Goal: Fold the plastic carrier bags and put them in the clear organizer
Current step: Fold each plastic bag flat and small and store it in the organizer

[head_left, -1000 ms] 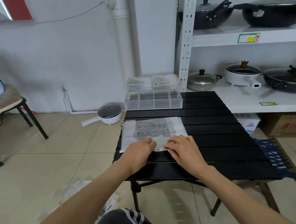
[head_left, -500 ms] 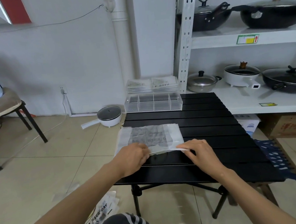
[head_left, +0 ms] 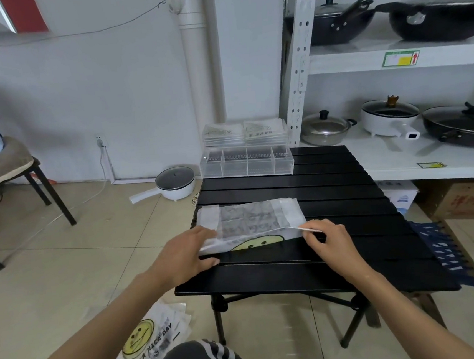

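Observation:
A translucent white carrier bag (head_left: 250,220) lies partly folded on the black slatted table (head_left: 333,199). Its near edge is raised off the slats, so a yellow smiley print shows underneath. My left hand (head_left: 186,253) pinches the bag's near left corner. My right hand (head_left: 330,241) pinches the near right corner. The clear organizer (head_left: 246,165) with its divided compartments stands at the table's far edge. Folded bags (head_left: 244,133) are stacked on top of it. More smiley-print bags (head_left: 155,340) lie on the floor by my left knee.
A metal shelf (head_left: 397,56) with pots and woks stands right of the table. A small white pot (head_left: 174,182) sits on the floor to the table's far left. A chair (head_left: 6,175) is at far left, a cardboard box (head_left: 469,200) at right.
Both hands slid apart from the middle of the bag's near edge to its corners and lifted that edge, exposing the smiley print.

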A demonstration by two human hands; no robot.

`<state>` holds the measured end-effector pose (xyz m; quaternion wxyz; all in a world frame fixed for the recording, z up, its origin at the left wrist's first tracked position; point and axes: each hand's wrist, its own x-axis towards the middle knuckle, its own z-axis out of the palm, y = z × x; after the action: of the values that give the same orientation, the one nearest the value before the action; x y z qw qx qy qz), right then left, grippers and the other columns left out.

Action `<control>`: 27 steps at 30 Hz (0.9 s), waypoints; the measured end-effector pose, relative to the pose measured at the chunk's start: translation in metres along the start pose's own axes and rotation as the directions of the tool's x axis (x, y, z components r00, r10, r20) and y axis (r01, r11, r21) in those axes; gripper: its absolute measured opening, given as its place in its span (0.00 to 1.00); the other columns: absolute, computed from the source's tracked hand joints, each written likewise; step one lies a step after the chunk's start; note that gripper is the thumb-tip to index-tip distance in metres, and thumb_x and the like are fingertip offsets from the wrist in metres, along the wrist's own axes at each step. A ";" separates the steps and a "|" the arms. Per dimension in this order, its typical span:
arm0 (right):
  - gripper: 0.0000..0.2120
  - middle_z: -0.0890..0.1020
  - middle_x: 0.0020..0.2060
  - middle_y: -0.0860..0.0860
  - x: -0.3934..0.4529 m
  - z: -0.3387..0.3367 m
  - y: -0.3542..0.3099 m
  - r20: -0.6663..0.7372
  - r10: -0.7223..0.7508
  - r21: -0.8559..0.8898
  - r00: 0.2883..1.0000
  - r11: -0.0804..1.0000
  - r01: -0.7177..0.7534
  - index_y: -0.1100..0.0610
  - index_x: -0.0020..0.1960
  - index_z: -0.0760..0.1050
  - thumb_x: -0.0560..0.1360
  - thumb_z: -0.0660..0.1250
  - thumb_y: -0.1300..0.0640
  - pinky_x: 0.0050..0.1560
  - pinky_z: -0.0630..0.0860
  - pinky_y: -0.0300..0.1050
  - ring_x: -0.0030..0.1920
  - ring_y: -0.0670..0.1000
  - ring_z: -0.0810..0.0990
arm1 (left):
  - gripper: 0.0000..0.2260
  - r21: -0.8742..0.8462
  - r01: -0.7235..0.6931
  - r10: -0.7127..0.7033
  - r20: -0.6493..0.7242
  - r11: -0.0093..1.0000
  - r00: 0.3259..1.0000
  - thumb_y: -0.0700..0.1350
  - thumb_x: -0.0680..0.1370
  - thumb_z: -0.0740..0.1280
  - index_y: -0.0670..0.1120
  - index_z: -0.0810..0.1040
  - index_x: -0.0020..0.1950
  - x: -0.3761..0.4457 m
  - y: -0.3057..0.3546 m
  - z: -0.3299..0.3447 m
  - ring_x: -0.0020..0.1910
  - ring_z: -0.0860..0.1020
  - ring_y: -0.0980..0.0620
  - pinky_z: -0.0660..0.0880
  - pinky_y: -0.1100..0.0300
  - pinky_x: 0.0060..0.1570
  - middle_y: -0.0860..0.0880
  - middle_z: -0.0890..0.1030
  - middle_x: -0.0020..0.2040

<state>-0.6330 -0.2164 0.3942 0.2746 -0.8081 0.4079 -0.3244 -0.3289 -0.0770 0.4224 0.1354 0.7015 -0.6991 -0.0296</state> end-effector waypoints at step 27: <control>0.08 0.82 0.41 0.47 0.045 0.006 0.003 -0.073 0.265 0.004 0.962 0.964 -0.265 0.50 0.43 0.78 0.78 0.65 0.49 0.58 0.62 0.50 0.47 0.51 0.79 | 0.09 -0.687 0.338 -0.459 0.007 0.643 0.888 0.47 0.78 0.67 0.46 0.83 0.43 0.028 -0.016 0.004 0.33 0.76 0.55 0.71 0.61 0.38 0.49 0.81 0.34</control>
<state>-0.6096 -0.2542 0.4016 0.2981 -0.7347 0.5229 -0.3129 -0.3140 -0.1050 0.4194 0.4273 0.7411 -0.4539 -0.2492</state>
